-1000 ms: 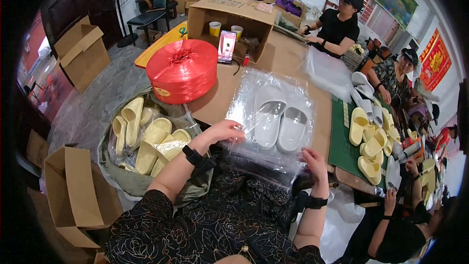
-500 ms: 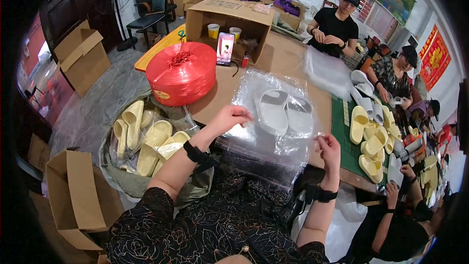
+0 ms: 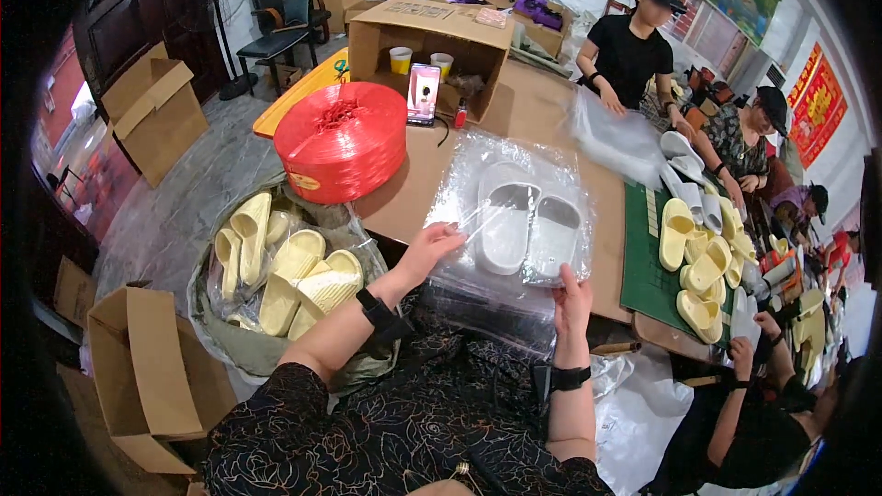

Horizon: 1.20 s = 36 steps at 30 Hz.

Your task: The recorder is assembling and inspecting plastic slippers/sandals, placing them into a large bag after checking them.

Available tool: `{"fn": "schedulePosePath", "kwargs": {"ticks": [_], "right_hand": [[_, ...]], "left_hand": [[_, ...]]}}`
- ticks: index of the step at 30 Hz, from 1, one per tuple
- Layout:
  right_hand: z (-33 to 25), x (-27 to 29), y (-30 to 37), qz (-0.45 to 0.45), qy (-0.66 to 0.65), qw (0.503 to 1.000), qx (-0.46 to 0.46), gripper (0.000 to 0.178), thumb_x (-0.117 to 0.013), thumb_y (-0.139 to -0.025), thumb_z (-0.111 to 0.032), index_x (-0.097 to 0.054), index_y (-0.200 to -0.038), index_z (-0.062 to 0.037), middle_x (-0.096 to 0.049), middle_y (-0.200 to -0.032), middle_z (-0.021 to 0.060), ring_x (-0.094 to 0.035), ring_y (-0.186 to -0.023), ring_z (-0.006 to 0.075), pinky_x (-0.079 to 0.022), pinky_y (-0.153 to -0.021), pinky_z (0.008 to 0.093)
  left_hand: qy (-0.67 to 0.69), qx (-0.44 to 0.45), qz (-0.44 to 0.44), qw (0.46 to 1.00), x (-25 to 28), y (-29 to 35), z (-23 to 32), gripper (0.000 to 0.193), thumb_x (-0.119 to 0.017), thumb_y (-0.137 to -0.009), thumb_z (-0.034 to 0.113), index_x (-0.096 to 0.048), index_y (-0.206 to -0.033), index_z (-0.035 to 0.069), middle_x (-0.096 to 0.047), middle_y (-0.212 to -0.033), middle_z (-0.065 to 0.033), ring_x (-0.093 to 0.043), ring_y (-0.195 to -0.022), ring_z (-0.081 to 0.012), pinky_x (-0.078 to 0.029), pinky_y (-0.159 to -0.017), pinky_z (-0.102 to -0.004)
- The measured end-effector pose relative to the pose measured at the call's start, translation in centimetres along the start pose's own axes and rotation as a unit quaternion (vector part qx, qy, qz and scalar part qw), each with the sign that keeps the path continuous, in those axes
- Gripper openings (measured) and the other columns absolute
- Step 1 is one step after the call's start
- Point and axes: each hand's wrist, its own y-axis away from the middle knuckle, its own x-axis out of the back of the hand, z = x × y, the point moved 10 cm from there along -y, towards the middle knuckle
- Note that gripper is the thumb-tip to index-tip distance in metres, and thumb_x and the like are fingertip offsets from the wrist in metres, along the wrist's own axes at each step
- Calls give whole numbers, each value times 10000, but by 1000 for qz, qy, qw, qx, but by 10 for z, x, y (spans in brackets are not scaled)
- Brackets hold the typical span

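Observation:
A pair of light grey slide slippers (image 3: 504, 230) lies inside a clear plastic bag (image 3: 459, 165) on a stack of clear bags at the table's near edge. My left hand (image 3: 432, 252) is closed at the bag's left edge, its fingertips pinching the film beside the left slipper. My right hand (image 3: 572, 305) pinches the lower right part of the bag, close to the end of the right slipper. Glare on the film blurs the exact grip of both hands.
Left stand a big red twine roll (image 3: 340, 152) and a sack (image 3: 207, 312) of bagged yellow slippers (image 3: 292, 285). A propped phone (image 3: 424, 96) leans before an open carton (image 3: 441, 14). Yellow and grey slippers cover a green mat (image 3: 643, 262) at right. Co-workers sit along the right.
Both hands have come closer to the bag, the right moving left and down onto its lower edge. The slippers have shifted nearer to me. A far co-worker now reaches right.

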Motion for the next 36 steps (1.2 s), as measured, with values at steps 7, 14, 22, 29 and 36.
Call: {"fn": "schedulePosePath", "kwargs": {"ticks": [7, 14, 22, 29, 36], "right_hand": [[-11, -35, 25, -10, 119, 986, 116, 405, -767, -751, 7, -400, -869, -114, -392, -772, -39, -395, -659, 78, -360, -598, 228], [-43, -88, 75, -104, 197, 956, 190, 380, -755, -791, -3, -405, -893, -113, -413, -804, -61, -405, -687, 40, -360, -600, 209], [-10, -99, 84, -130, 195, 963, 131, 312, -753, -822, -40, -483, -976, -69, -477, -816, -61, -468, -700, 25, -390, -596, 180], [-2, -101, 80, -227, 388, 882, 144, 379, -807, -771, -129, -492, -972, -60, -503, -812, -39, -472, -716, 66, -410, -648, 232], [-28, -103, 70, -261, 316, 902, 135, 348, -756, -803, -144, -569, -1082, -52, -599, -1056, 42, -569, -989, 148, -474, -851, 309]], "left_hand": [[317, 128, 21, 939, -27, -8, -29, 350, -601, -970, 283, -575, -1176, 0, -642, -1120, -81, -624, -1015, -176, -511, -906, -361], [337, 95, -1, 937, -34, 9, -3, 331, -601, -967, 240, -584, -1174, -18, -652, -1141, -100, -638, -1035, -199, -527, -901, -361], [357, 150, -72, 919, -59, 47, -9, 429, -585, -974, 259, -505, -1298, -11, -614, -1234, -111, -609, -1121, -215, -482, -993, -392], [351, 115, -14, 929, -39, 56, -15, 449, -598, -968, 238, -483, -1310, -31, -610, -1230, -129, -620, -1100, -218, -511, -962, -374], [230, 131, 103, 959, 87, 169, 25, 457, -540, -982, 239, -452, -1345, -24, -571, -1284, -159, -600, -1137, -263, -508, -984, -426]]}}
